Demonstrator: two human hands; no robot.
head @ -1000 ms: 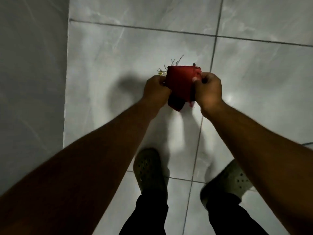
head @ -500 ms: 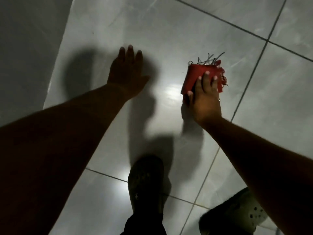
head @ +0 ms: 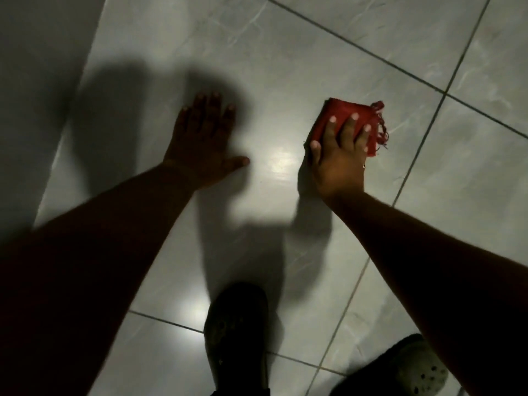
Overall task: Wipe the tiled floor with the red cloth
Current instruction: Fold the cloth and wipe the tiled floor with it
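Half a second ago the right hand (head: pixel 338 164) lay on the red cloth (head: pixel 347 124) with its fingers close together; now they are spread apart over the folded cloth, the thumb at its left near corner, and the cloth's frayed threads trail off its right edge instead of sticking up at its far edge. A second ago both hands held the cloth up in the air between them; now only the right one has it, palm down and pressing it flat against the tiled floor (head: pixel 285 67), so its grip is a spread, flat press on the cloth and not a closed fist. The left hand (head: pixel 203 144) lies flat and wide open on the same tile, well to the left of the cloth, holding nothing, its thumb pointing right, much as it did half a second ago. A bright reflection sits on the tile between the two hands. The cloth lies just left of a dark grout line (head: pixel 423 138) that runs from far right toward the near edge. Near the bottom, a dark shoe (head: pixel 237 332) stands across another grout line, and a paler perforated shoe (head: pixel 420 370) shows at the near right corner. No containers are in view.
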